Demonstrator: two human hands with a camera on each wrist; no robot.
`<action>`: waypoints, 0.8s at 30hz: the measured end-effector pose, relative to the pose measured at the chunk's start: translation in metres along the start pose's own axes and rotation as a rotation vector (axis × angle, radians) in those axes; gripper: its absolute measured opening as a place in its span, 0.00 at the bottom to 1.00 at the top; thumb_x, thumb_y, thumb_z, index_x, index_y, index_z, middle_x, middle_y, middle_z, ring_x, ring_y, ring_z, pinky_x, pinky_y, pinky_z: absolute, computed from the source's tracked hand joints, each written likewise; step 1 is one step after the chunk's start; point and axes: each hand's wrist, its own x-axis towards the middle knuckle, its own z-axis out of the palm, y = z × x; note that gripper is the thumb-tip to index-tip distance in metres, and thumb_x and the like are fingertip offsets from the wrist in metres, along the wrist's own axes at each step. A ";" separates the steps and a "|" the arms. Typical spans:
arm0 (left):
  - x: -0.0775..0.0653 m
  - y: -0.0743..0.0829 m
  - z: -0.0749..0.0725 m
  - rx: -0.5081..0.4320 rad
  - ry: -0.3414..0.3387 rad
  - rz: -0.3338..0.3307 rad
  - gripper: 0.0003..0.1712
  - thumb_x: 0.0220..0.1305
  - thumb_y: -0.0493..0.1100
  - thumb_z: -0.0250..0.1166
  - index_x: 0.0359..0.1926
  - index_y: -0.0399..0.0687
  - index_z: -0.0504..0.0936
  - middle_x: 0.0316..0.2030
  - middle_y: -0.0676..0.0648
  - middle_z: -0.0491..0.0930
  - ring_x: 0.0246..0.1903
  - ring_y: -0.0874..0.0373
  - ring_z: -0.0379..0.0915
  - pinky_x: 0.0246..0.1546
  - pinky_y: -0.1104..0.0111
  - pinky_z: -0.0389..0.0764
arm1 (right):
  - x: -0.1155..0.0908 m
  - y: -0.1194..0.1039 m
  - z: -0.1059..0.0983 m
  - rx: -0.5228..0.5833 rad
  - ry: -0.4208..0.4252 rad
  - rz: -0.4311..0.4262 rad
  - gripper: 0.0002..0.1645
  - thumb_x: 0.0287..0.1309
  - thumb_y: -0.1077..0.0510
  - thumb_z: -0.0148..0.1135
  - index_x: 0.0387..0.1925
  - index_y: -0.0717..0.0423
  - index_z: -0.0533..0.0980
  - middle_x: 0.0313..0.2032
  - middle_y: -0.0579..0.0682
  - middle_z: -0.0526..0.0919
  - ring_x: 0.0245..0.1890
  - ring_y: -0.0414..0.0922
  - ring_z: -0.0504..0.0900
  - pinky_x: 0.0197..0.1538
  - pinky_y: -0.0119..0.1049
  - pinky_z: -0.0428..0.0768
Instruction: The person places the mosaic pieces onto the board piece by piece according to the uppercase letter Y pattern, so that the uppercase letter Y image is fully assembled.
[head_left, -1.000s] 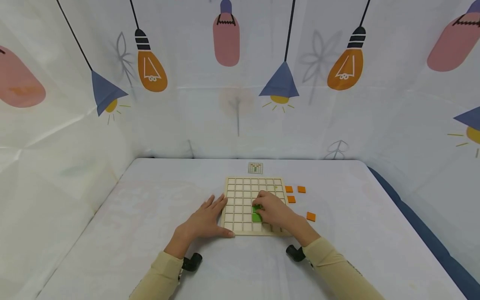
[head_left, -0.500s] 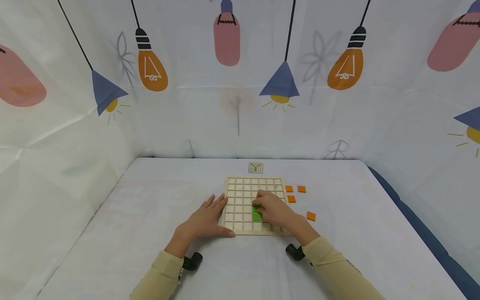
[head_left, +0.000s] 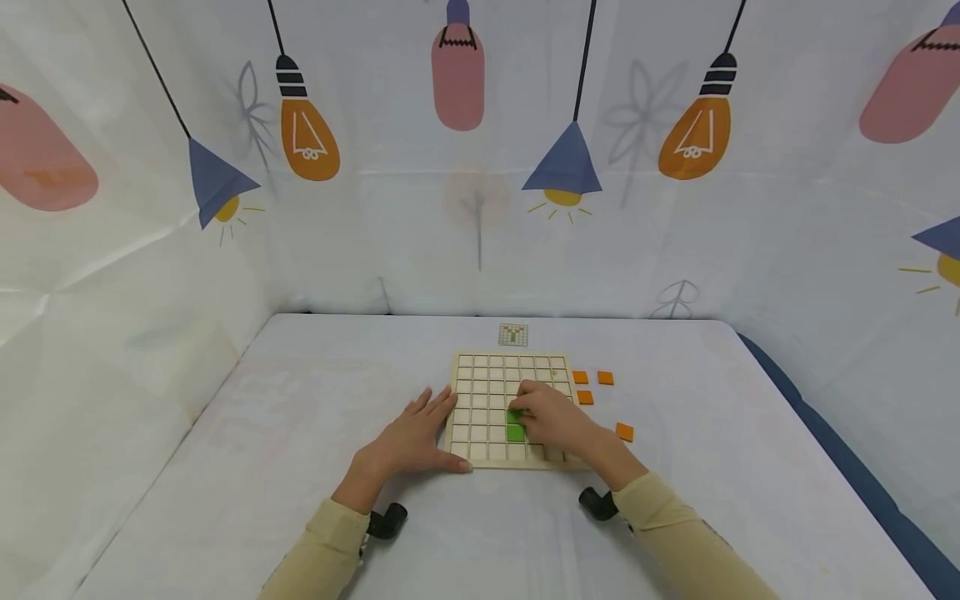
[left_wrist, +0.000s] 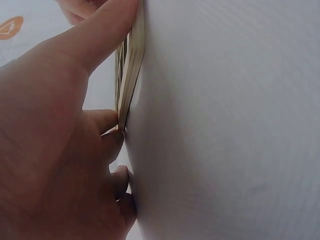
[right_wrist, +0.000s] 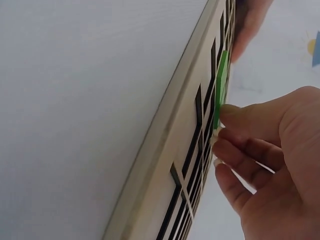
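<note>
A wooden grid board (head_left: 477, 390) lies on the white table. My left hand (head_left: 408, 437) rests spread at its left side, thumb along the near edge and fingertips on the far left edge; the left wrist view shows the fingers (left_wrist: 107, 120) against the board's side. My right hand (head_left: 558, 421) is over the middle of the board, its curled fingers and thumb pinching a green square tile (head_left: 514, 415) at a grid cell. A second green tile (head_left: 515, 433) sits in the cell just nearer. In the right wrist view the thumb (right_wrist: 250, 117) touches green; the fingertips partly hide the pinched tile.
Several orange square tiles (head_left: 605, 378) lie on the table to the right of the board, one nearer (head_left: 624, 432) beside the right forearm. A small printed pattern card (head_left: 513, 335) lies beyond the board's far edge. A patterned white curtain (head_left: 480, 225) stands behind the table.
</note>
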 end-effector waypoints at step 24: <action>-0.001 0.004 -0.004 -0.011 -0.012 -0.002 0.69 0.45 0.76 0.70 0.79 0.52 0.50 0.80 0.52 0.47 0.80 0.44 0.36 0.78 0.48 0.49 | -0.028 0.013 -0.013 -0.035 0.046 -0.001 0.14 0.58 0.66 0.65 0.46 0.58 0.85 0.39 0.47 0.82 0.40 0.41 0.77 0.42 0.34 0.80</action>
